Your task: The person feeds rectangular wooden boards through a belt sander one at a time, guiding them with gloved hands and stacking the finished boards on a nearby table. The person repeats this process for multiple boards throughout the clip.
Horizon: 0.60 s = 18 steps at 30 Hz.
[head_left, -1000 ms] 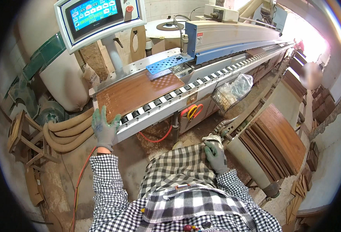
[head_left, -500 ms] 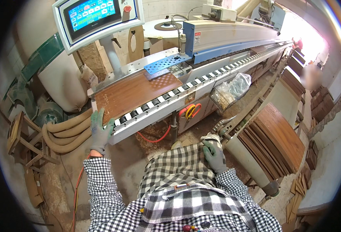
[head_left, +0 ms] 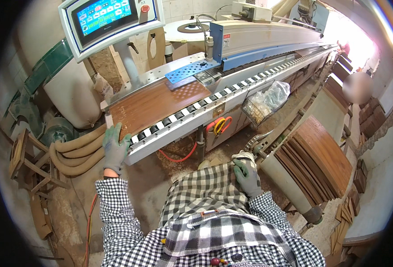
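Observation:
A brown wood-grain panel (head_left: 149, 104) lies flat on the infeed table of a long machine, its far part under a perforated blue plate (head_left: 192, 72). My left hand (head_left: 115, 149), in a grey-green glove, reaches to the panel's near end. Its fingers are spread, with the tips at the panel's edge and beside the roller track (head_left: 178, 116). In a matching glove, my right hand (head_left: 248, 178) rests on the checked apron (head_left: 205, 189) over my lap. Its fingers are loosely bent and partly hidden, with nothing visible in them.
At the right, brown panels (head_left: 321, 155) lean stacked on a roller conveyor (head_left: 290, 191). A control screen (head_left: 107, 20) stands at upper left. A wire basket with clear plastic (head_left: 267, 102) and scissors (head_left: 221, 126) hang on the machine's side. Ribbed hoses (head_left: 78, 155) and a wooden stool (head_left: 31, 162) are left.
The view has shifted very slightly. My left hand stays at the panel's end and my right hand stays on the apron.

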Each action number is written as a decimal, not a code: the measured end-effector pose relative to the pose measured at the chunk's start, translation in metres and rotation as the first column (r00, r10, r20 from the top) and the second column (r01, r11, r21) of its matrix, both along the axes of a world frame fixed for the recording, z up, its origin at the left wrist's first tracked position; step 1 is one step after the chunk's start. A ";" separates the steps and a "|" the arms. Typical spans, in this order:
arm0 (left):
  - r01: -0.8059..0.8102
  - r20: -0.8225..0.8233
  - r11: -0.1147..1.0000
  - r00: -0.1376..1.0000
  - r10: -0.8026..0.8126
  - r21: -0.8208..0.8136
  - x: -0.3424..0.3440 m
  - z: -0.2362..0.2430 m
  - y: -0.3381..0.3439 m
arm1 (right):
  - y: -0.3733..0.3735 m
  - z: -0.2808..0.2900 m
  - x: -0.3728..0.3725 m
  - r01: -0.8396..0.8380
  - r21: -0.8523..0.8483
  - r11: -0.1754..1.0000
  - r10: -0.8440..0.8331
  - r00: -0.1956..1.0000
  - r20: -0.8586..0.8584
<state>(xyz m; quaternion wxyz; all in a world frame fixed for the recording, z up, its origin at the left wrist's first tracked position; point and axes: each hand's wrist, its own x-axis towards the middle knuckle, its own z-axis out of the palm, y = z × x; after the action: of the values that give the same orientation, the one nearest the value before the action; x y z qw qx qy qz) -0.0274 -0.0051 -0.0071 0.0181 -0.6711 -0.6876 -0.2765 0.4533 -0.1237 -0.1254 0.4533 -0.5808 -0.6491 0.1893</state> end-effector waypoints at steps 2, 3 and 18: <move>-0.035 -0.056 0.999 0.998 0.035 -0.001 0.009 0.004 0.004 | 0.000 -0.001 0.000 -0.002 0.015 1.000 0.002 1.000 0.006; -0.068 -0.100 0.998 0.993 0.069 0.012 0.021 0.007 0.004 | -0.001 0.001 0.000 -0.004 0.003 1.000 0.004 1.000 -0.001; -0.083 -0.145 0.984 0.988 0.061 -0.158 0.150 0.027 0.070 | -0.029 0.048 0.040 0.030 -0.149 0.988 -0.108 0.828 -0.550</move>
<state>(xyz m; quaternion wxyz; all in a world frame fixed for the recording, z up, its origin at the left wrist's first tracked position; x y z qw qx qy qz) 0.1229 0.0647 0.0197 0.0210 -0.6627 -0.7289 -0.1707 0.4934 -0.1523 -0.0777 0.5890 -0.5528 -0.4536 0.3764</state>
